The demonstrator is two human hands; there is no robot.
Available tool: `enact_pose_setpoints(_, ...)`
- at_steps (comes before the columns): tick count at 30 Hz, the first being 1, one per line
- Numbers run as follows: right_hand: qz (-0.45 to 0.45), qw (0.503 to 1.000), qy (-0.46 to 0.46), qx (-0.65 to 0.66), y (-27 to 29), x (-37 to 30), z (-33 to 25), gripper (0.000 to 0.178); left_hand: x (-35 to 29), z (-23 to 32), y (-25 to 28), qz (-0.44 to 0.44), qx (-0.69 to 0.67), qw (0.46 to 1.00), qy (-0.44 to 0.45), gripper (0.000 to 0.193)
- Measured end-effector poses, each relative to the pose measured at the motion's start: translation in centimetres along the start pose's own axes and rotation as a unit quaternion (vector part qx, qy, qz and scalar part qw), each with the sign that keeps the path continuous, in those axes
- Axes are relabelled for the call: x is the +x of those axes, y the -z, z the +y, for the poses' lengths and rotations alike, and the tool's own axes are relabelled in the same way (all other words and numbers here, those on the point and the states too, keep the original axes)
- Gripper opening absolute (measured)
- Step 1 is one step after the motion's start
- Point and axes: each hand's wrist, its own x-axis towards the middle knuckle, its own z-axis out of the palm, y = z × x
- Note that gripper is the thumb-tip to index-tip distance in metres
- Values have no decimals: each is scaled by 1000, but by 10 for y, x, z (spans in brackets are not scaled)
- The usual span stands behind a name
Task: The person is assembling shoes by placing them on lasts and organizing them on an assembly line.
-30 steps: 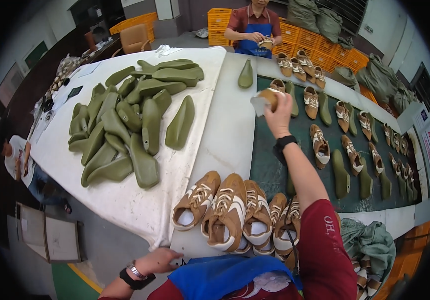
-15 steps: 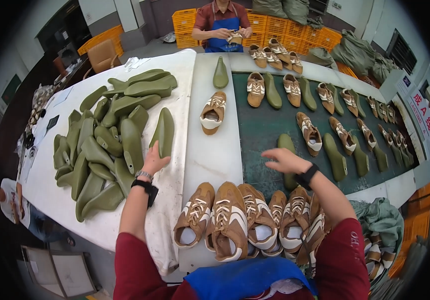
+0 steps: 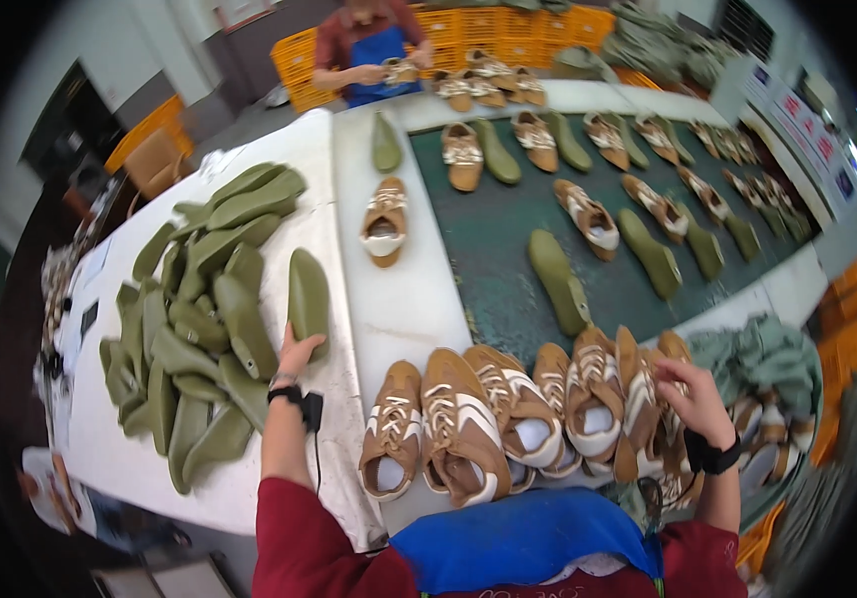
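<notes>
My left hand (image 3: pixel 299 356) is closed round the near end of a green shoe last (image 3: pixel 309 294), which lies apart from the big pile of lasts (image 3: pixel 204 329) on the white cloth. At the right end of a near row of brown-and-white sneakers (image 3: pixel 463 424), my right hand (image 3: pixel 695 404) reaches in with fingers apart. It is beside a sneaker (image 3: pixel 640 409) there; whether the fingertips touch it I cannot tell. On the white strip ahead, one sneaker (image 3: pixel 384 221) sits below another green last (image 3: pixel 385 145). A single last (image 3: pixel 558 284) lies on the dark green belt (image 3: pixel 488 259).
Pairs of sneakers and lasts line the belt toward the right. Across the table stands a co-worker in a blue apron (image 3: pixel 378 60), holding a small brown shoe. Orange crates (image 3: pixel 299 70) are stacked behind. A green sack (image 3: pixel 762 359) with shoes stands at my right.
My left hand has closed on the shoe last. My right hand has moved from over the belt, right and nearer, to the end of the sneaker row. The view has turned to the right.
</notes>
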Motion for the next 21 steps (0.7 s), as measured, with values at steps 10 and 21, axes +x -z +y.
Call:
enact_pose_setpoints(10,289,947,-93,104,31,-91,126,20,-116,40,-18,210,515,809,-192,84)
enact_pose_setpoints(21,377,880,-284,48,34,-344,308,18,-139,100,-28,239,528,755,-307,56)
